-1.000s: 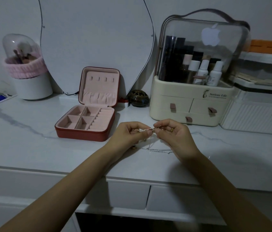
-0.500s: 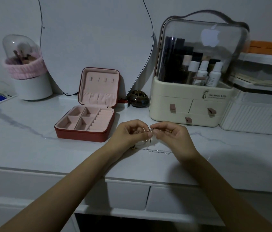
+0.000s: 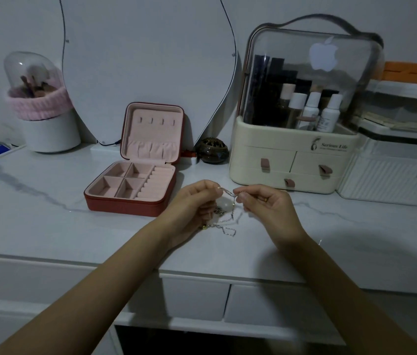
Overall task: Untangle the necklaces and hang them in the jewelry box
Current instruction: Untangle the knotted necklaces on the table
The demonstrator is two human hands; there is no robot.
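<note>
Pinching the tangled necklaces (image 3: 224, 211) above the surface (image 3: 48, 221), the left hand (image 3: 192, 208) and right hand (image 3: 266, 203) grip one stretched chain; pulling harder could tighten the knot (apparently near the pale pendant). Nothing blocks the open jewelry box (image 3: 135, 185), left of the cosmetics organizer (image 3: 292, 160).

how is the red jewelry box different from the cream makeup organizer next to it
The jewelry box is red with a pink lining; the makeup organizer is cream with a clear dome. The jewelry box lies low with its lid propped open and its compartments bare; the organizer stands taller, closed, with bottles inside. The organizer has drawers and a top handle; the jewelry box shows neither. Both sit on the marble-look tabletop.
</note>
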